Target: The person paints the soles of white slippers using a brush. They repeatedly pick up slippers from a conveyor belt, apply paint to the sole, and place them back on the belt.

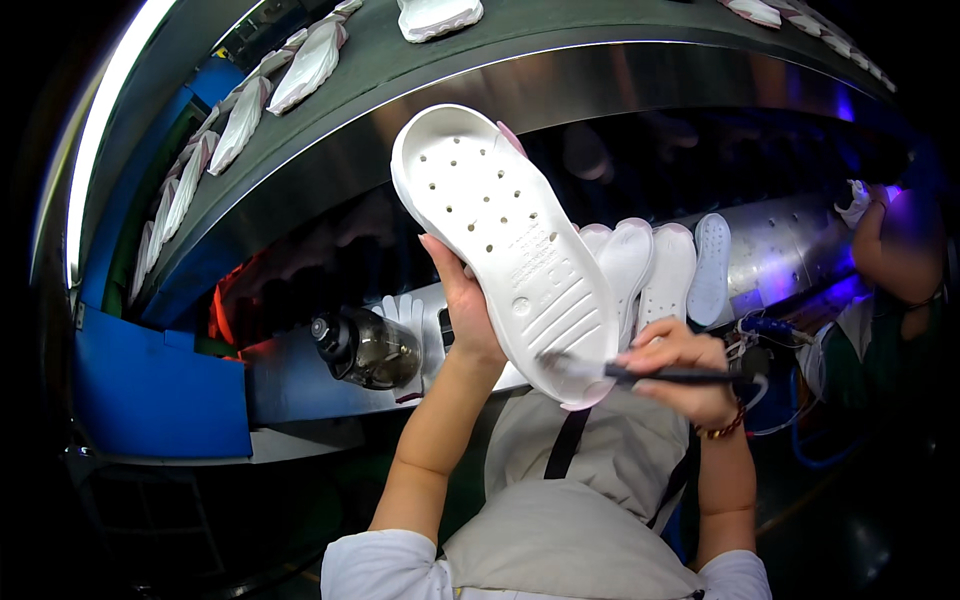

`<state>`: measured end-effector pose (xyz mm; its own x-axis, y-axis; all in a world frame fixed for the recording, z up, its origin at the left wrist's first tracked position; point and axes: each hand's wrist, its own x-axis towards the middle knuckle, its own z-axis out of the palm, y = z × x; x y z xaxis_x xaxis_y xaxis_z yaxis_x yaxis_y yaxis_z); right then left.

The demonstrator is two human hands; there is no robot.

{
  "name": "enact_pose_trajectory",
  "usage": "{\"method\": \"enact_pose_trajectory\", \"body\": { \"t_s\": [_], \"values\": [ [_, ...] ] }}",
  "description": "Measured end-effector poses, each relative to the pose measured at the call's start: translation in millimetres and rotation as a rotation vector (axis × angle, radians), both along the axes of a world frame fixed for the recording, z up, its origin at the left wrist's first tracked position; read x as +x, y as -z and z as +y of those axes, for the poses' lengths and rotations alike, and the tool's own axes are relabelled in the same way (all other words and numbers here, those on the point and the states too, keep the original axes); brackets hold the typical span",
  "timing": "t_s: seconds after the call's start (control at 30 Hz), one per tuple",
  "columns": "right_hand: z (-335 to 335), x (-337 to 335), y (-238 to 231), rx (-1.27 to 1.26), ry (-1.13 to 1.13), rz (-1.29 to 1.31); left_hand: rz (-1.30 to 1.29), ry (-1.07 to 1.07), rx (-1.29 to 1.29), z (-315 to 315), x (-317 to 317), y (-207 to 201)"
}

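Note:
A white shoe sole (520, 270), pierced with small holes at its far end and ridged at its near end, is held up in front of me. My left hand (472, 315) grips its left edge, fingers hidden behind it. In my right hand (682, 370) is a black-handled brush (640, 375). The brush's light tip is blurred by motion and lies over the ridged near end of the sole. Pink edging shows at the sole's rim. Just behind my right hand, several white soles (668, 265) lean side by side on the metal bench.
A dark bottle (368, 347) and pale gloves (404, 312) are on the metal bench (285, 375) at left. Beyond runs a curved green conveyor (540, 22) carrying white shoe parts (312, 62). At far right, another person's arm (895, 240) and some cables (770, 330) show.

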<state>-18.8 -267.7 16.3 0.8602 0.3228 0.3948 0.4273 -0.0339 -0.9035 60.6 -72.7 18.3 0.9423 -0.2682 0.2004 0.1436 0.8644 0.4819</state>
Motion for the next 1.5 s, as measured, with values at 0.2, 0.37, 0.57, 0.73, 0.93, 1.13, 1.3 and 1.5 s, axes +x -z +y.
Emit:
{"method": "enact_pose_trajectory", "body": {
  "t_s": [0.2,0.37,0.57,0.73,0.93,1.13,1.3,1.5],
  "values": [
    [-8,8,19,0.476,-0.152,0.216,-0.03,0.146,-0.16,-3,0,-13],
    [19,-2,11,0.832,-0.146,0.343,0.095,0.195,-0.328,-12,-41,12],
    [35,-22,-10,0.124,0.055,-0.04,0.017,0.103,-0.133,-15,-30,30],
    [24,-7,-10,0.16,0.052,-0.01,-0.023,0.066,-0.185,-15,-26,20],
    [6,12,-30,0.125,-0.402,0.011,-0.138,0.19,-0.113,-4,-20,10],
    [-11,31,-48,-0.271,-0.44,0.003,0.005,0.413,0.303,-2,-12,-10],
    [-9,32,-43,-0.262,-0.348,0.021,0.167,0.688,0.347,-7,-5,-21],
    [-16,24,-51,-0.359,-0.492,-0.029,0.277,0.724,0.524,6,0,-18]
  ]
}}
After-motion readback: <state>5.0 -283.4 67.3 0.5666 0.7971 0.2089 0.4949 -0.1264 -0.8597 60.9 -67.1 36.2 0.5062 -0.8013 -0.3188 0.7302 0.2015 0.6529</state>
